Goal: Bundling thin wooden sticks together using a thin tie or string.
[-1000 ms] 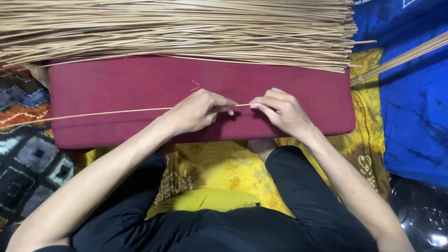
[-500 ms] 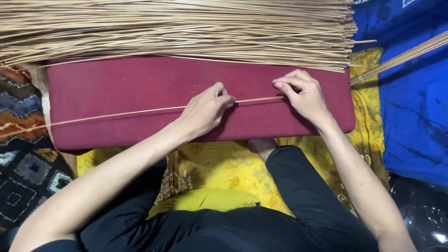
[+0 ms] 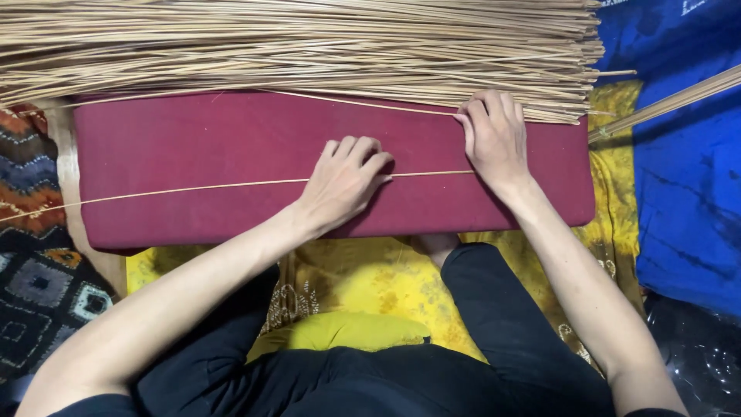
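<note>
Maroon padded board (image 3: 193, 147) bare between my hands, my left grip (image 3: 343, 181) flat, holding down thin pale reed (image 3: 193, 188), my right grip (image 3: 494, 135) pinching second reed (image 3: 363, 103) beside stacked reed bundle (image 3: 309, 46) edge.

Yellow cloth (image 3: 370, 278) (blue cloth (image 3: 679, 193) beside)

One maroon cushion (image 3: 231, 147), one big pile of thin sticks (image 3: 293, 42), two loose sticks (image 3: 193, 188)

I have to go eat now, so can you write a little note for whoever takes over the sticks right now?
Left hand: flat on one thin stick lying lengthwise across the maroon cushion.
Right hand: at the cushion's far edge, fingers on a second stick beside the big stick pile.
Done: one stick lies apart from the pile.
Left: the pile is large; a few sticks lie on the blue cloth.
</note>
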